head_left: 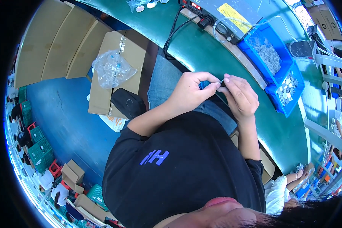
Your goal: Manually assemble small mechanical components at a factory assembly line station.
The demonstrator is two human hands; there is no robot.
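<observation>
Small piece: held at the fingertips in front of the person's chest, near the edge of the green desk (155,23); thin, mostly hidden by fingers (212,88), its shape unclear.
Left hand (192,91): thumb and forefinger pinched together on the small piece.
Right hand (242,98): thumb and fingertips drawn narrow, meeting the left at the same spot; whether they grip too, I cannot tell.
Upper blue bin (282,45): plastic, rectangular, holding a heap of slim silvery-grey parts (268,55).
Lower blue bin (274,99): just beside the upper one, filled with small flat whitish pieces (288,90).
Carton (98,99): brown cardboard, taped along its seam; a crumpled clear plastic bag (112,69) and a soft black pouch (128,103) lie on it.
Metal unit (212,8): boxy, grey, carrying a yellow printed label (235,16) and a lit red display (196,6); black cables (173,35) trail from it.
Black shirt (193,167): fabric, with slanted purple lettering (154,157).
</observation>
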